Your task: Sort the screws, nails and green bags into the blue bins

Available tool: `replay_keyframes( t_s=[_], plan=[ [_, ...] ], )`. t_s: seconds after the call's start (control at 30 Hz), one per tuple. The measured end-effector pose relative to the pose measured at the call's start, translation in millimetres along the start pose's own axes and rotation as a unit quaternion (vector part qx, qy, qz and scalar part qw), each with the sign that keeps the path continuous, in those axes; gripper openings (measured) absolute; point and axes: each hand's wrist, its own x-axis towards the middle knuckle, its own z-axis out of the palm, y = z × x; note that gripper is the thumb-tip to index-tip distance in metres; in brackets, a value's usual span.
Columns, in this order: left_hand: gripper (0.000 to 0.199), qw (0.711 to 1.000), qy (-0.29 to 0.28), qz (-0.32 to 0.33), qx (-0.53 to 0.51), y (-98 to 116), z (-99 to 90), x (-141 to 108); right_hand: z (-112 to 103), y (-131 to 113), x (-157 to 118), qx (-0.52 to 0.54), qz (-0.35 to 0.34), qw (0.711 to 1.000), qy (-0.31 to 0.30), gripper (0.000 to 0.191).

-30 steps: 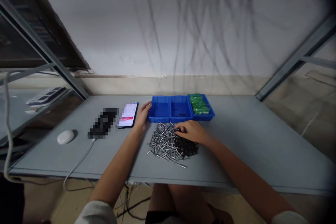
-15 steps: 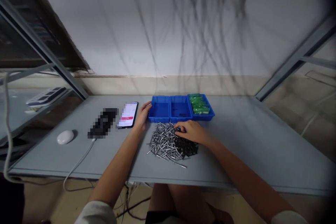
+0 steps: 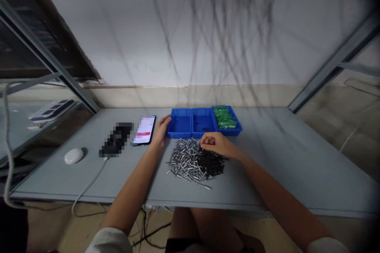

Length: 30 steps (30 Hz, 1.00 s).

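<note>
Grey workbench (image 3: pixel 267 158) against a streaked white wall (image 3: pixel 190 35), steel shelf uprights (image 3: pixel 44 53) at either side. Right hand (image 3: pixel 218 145) curled over the far edge of the pile, fingertips pinched together, any grip too small to tell. Left hand (image 3: pixel 161 131) propped on the bench just beside the blue bins (image 3: pixel 190 123), fingers bent, hold unclear. Pile of silver rivets (image 3: pixel 185 162) in a loose crisscross, running into black pieces (image 3: pixel 210 164), just in front of the bins. Green parts (image 3: pixel 225 118) in the right bin; phone (image 3: pixel 144 129) and mouse (image 3: pixel 73 155) farther left.
</note>
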Motion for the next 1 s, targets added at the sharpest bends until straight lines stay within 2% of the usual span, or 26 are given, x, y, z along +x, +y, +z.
replay_keyframes(
  t_s=[0.17,0.37,0.7,1.0],
  plan=[
    [0.05,1.0,-0.005,-0.002,0.0,-1.5,-0.7,1.7,-9.9,-0.9,1.0,0.124,0.022,0.992,0.033,0.013],
    [0.049,1.0,-0.002,0.003,-0.003,-2.3,-0.8,2.2,-17.3,-4.6,1.9,0.219,0.03,0.969,0.113,0.015],
    [0.047,1.0,0.002,0.007,-0.003,-1.6,0.2,0.9,-19.3,-4.8,2.7,0.235,0.017,0.954,0.188,0.022],
    [0.045,1.0,0.0,0.003,0.01,0.8,0.0,0.0,-19.9,-2.5,3.9,0.222,0.016,0.955,0.196,0.02]
  ],
)
